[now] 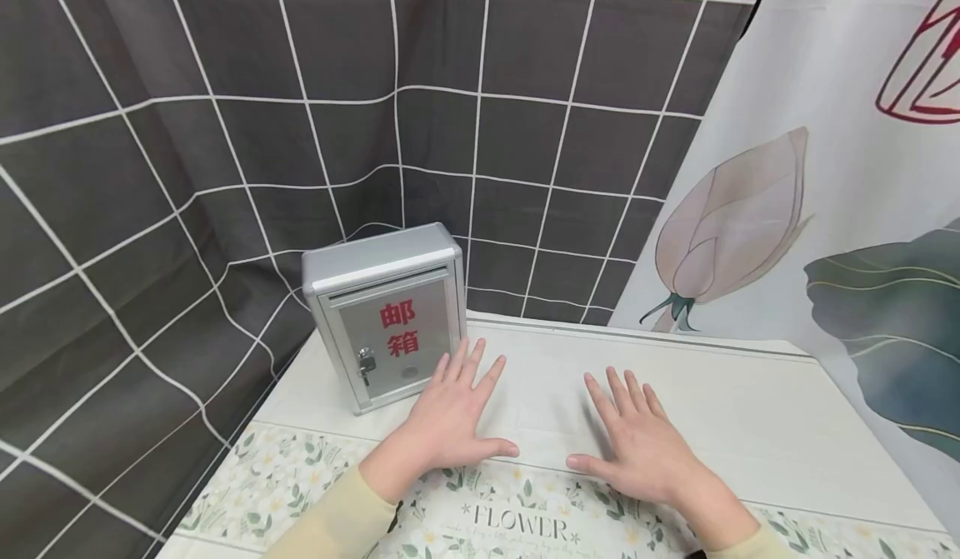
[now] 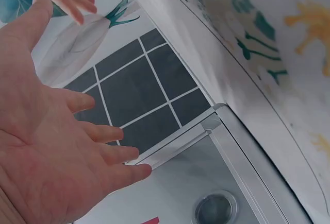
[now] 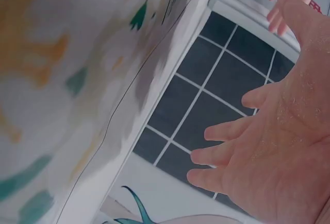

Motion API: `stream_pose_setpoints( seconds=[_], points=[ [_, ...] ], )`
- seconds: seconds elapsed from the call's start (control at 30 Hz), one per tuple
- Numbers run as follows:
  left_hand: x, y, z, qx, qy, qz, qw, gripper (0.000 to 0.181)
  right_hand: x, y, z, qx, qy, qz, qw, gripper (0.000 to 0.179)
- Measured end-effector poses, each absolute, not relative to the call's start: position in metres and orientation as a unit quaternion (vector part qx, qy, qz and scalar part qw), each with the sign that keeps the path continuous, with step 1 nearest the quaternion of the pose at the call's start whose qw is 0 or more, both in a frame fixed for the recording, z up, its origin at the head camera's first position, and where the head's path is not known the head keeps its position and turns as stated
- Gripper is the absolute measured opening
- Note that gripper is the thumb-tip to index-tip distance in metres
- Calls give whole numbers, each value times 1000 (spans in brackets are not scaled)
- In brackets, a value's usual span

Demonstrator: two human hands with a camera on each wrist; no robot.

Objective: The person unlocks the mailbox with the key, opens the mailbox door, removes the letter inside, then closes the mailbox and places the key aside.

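Observation:
A silver metal mailbox (image 1: 397, 326) with red characters on its front stands upright at the back left of the table. A key (image 1: 366, 364) sits in the lock on the left side of its door. My left hand (image 1: 453, 413), fingers spread, is held over the table in front of the box's lower right corner and holds nothing. The left wrist view shows the mailbox (image 2: 232, 147) just past those fingertips, with a round dark spot on its door. To the right, my right hand (image 1: 641, 442) is likewise spread above the table, holding nothing.
The white table cover (image 1: 697, 392) has a floral band (image 1: 285, 471) and the word FLOWER along its near part. Behind hangs a dark grid-patterned curtain (image 1: 525, 142). At the right hangs a white cloth (image 1: 840, 209) printed with a lotus bud and leaf.

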State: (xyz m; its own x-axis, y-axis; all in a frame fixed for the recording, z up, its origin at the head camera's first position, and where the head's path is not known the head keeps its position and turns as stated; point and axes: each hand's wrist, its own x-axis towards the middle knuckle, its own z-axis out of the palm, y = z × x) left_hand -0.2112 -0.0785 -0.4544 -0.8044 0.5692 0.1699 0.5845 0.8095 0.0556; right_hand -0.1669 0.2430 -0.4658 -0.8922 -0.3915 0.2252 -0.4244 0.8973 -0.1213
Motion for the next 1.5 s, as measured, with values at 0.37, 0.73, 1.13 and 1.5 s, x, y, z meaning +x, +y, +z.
stream_pose_setpoints(
  seconds=[0.37,0.73,1.13,1.5],
  points=[
    [-199,-96,-451,-301,-948,-68,78,122,-178,219,-463,229,-964,97,97,117],
    [-186,-120,-452,-295,-946,-93,94,119,-195,191,-461,240,-961,105,85,116],
    [-179,-146,-459,-270,-953,-96,100,118,-214,168,-458,256,-958,108,66,118],
    [-169,-178,-457,-263,-949,-124,124,111,-230,149,-454,264,-956,112,58,121]
  ],
)
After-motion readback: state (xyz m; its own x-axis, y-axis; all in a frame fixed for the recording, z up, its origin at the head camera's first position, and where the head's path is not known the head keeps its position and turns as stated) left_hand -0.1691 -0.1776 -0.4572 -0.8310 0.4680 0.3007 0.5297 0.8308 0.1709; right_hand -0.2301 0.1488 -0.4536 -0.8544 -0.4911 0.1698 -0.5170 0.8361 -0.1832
